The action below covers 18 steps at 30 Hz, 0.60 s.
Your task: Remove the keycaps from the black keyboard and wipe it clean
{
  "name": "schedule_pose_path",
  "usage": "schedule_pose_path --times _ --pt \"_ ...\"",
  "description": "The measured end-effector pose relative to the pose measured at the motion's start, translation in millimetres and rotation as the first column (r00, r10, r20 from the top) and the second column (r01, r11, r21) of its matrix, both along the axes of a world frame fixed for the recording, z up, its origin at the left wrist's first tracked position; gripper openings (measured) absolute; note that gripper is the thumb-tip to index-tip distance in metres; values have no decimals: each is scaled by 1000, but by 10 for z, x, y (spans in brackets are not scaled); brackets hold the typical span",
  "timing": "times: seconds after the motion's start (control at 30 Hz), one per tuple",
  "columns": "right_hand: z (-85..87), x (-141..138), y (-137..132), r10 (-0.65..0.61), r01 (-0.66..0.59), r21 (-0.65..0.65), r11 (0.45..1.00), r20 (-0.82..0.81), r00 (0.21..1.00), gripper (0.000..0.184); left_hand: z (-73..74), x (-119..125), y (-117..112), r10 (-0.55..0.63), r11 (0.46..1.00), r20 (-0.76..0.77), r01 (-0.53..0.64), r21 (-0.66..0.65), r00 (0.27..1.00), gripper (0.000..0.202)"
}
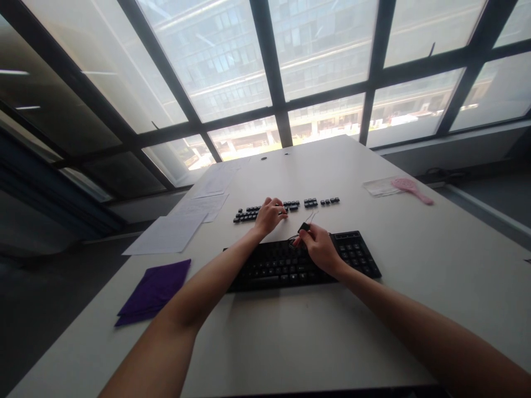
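My right hand is raised above a black keyboard, its fingers closed around a small black keycap puller whose two thin wires point up and away. Beyond the keyboard, my left hand reaches into rows of loose black keycaps, with fingers bent and thumb and fingertips close together. Whatever lies between those fingertips is too small to make out. More keycaps stand in groups to the right of that hand. Both forearms and the right hand cover parts of the keyboard.
A folded purple cloth lies left of the keyboard, with white paper sheets behind it. On the right are a pink hairbrush and a clear plastic bag. Large windows rise behind the white table.
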State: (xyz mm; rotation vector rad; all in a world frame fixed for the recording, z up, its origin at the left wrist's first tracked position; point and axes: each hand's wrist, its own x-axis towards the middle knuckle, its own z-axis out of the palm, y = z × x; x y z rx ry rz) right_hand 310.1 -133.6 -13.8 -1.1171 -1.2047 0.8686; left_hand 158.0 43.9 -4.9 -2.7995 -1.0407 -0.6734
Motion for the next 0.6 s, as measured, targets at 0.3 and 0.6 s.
schedule_pose_path --times 0.3,0.6 --pt "19 -5 -11 14 -14 25 1000 -10 1000 23 69 56 -9 79 996 59 -76 -48 995 7" --pt "148 130 -61 -50 21 118 993 252 966 18 279 -8 -832 -44 986 174 71 -152 984 12"
